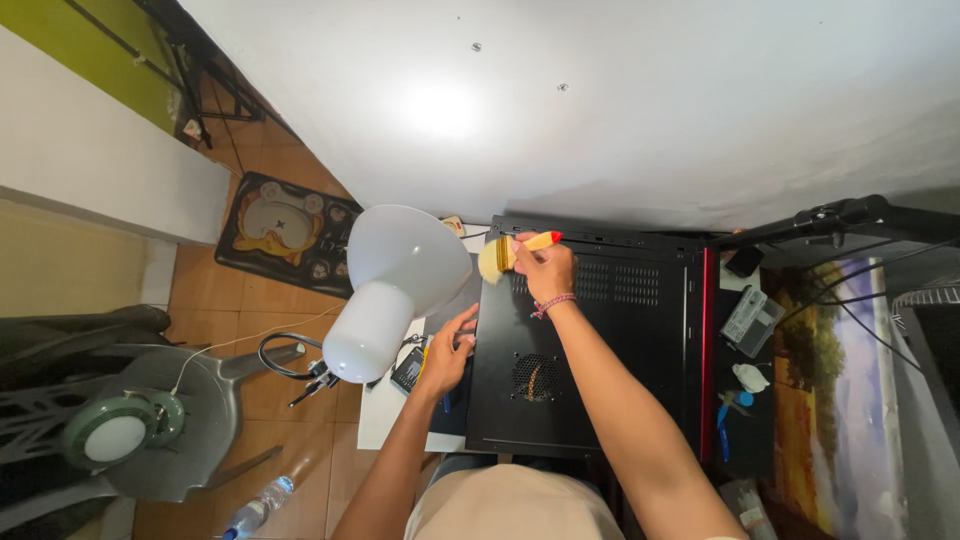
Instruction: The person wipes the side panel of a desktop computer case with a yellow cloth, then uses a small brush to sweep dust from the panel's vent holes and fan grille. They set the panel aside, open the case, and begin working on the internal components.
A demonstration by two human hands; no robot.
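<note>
The person's right hand (545, 270) is gripping a flat paintbrush with pale bristles and a yellow, red-tipped handle (512, 251), its grip pinching the handle while the bristles are sitting at the far left corner of a black metal computer case (590, 350) lying on its side on the white surface (378, 415). The left hand (445, 355) is resting against the case's left edge, fingers curled loosely, holding nothing I can make out. A white dome-shaded desk lamp (385, 290) is leaning just beside that hand.
</note>
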